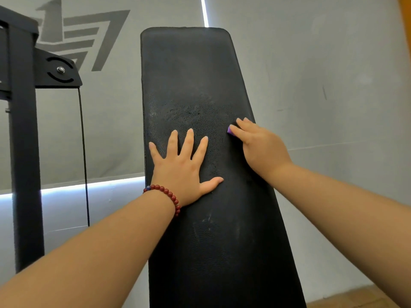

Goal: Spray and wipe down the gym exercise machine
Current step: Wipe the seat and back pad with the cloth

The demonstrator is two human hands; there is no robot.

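A long black padded backrest (193,70) of the exercise machine rises upright in the middle of the view, its textured surface showing wet, shiny patches near the centre. My left hand (182,167) lies flat on the pad with fingers spread, a red bead bracelet on its wrist. My right hand (260,145) presses a small purple cloth (229,130) against the pad's right edge; only a corner of the cloth shows under the fingers. No spray bottle is in view.
A black steel frame post (23,152) with a bolted bracket (59,71) and a thin cable (83,152) stands to the left. A grey wall with a logo and a lit strip (89,185) is behind. Wooden floor shows at the bottom right.
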